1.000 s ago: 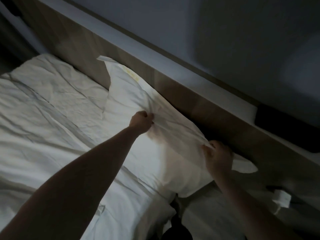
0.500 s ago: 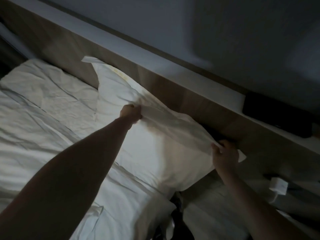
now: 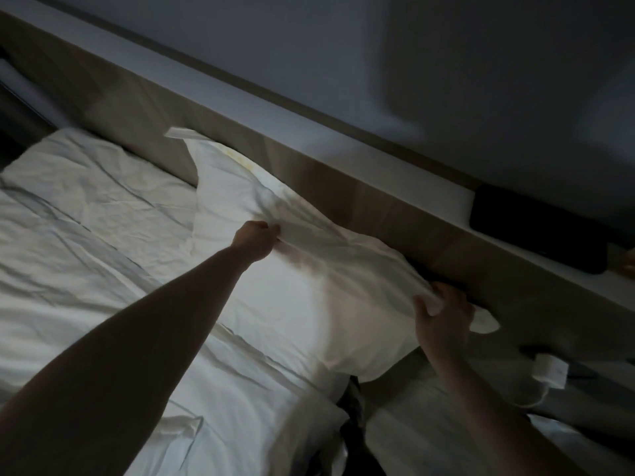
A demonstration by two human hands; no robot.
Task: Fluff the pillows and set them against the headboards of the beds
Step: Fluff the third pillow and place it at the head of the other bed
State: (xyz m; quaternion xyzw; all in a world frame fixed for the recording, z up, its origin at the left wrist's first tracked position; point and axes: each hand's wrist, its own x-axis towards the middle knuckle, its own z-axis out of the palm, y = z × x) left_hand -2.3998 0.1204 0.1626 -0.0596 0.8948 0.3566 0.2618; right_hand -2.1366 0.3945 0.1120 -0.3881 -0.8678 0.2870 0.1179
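pillow [image 3: 275, 297]: white, on the bed [image 3: 86, 269], its long edge against the wooden headboard [image 3: 378, 207] | left hand [image 3: 256, 240]: pinches the pillow's upper edge | right hand [image 3: 441, 317]: grips its corner by the headboard | second pillow [image 3: 96, 180]: flat, beside it | dark box [image 3: 536, 235]: on headboard ledge

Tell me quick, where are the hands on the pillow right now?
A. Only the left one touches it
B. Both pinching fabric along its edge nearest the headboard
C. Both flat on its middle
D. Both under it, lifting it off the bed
B. The left hand and right hand each bunch the case along the upper edge of the pillow, which lies on the bed next to the wooden headboard.
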